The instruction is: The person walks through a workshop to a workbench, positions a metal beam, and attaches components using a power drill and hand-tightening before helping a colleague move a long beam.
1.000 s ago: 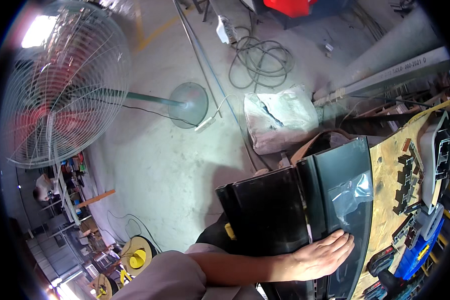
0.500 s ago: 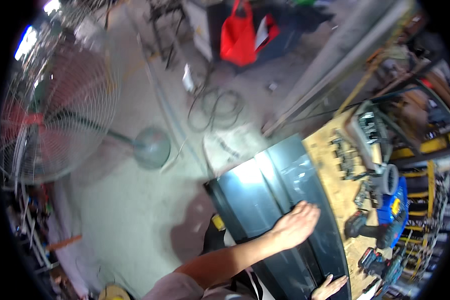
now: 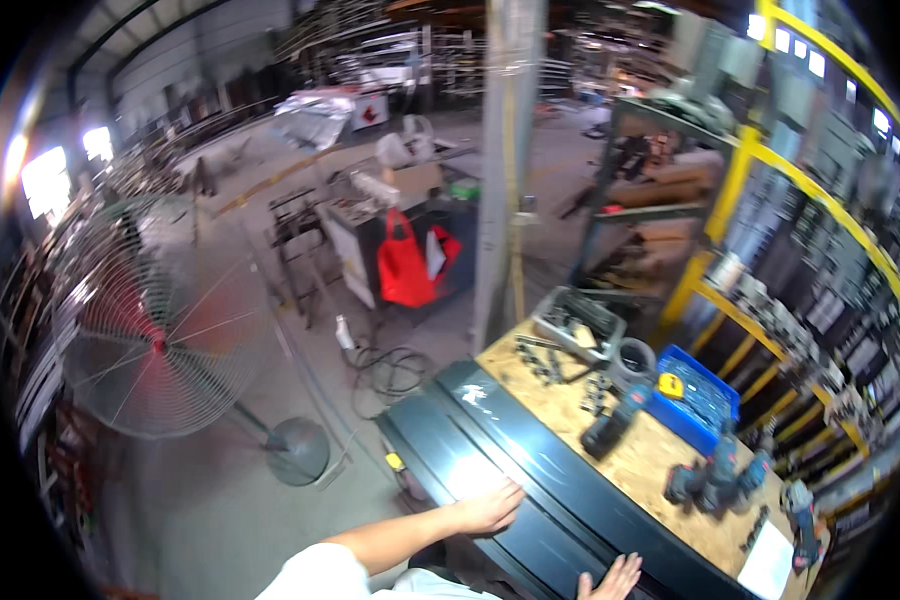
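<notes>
A long, dark grey metal panel with lengthwise grooves lies along the near side of a wooden bench. My left hand rests on its left part, fingers bent and drawn together beside a groove. Whatever may be under those fingers is hidden. Farther right, at the lower edge of the view, my right hand lies flat on the panel with its fingers spread. Beyond the panel, a cordless drill lies on the bench, and several more power tools stand to its right.
On the bench top are a blue bin of small parts, a grey crate and a white sheet. A large fan stands left. Behind are a coiled cable, a red bag and a post.
The view has tilted up and swung, bringing the hall, post and racks into sight. Both hands are still on the panel; the right hand's fingers now look more spread.
</notes>
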Tool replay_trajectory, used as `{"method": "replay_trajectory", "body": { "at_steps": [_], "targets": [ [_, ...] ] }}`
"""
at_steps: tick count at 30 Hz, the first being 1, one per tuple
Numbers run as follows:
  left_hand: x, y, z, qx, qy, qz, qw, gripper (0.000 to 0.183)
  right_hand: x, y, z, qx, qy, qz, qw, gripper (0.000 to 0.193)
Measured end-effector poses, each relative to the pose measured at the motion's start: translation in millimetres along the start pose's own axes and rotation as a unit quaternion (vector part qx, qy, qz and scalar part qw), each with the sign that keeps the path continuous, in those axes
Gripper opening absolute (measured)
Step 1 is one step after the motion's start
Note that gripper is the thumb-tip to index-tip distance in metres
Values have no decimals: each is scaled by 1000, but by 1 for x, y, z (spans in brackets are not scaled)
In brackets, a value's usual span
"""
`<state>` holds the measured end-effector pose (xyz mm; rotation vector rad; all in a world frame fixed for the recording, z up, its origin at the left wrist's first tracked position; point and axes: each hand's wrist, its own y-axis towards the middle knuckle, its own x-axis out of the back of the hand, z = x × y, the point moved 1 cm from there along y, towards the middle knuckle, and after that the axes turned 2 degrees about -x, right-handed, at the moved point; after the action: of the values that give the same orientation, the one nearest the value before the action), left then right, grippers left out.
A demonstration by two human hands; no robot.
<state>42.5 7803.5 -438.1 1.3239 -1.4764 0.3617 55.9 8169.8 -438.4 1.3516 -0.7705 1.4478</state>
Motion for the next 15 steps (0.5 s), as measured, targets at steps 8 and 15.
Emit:
{"method": "replay_trajectory", "body": {
  "at_steps": [8, 15],
  "targets": [
    [1, -39, -76, -1, 3, 144, 990, 74, 103, -126, -99, -46, 11, 36, 998, 106],
    [-35, -54, -71, -48, 170, 223, 959, 76, 75, -186, -218, -228, -50, 40, 971, 89]
  ]
}}
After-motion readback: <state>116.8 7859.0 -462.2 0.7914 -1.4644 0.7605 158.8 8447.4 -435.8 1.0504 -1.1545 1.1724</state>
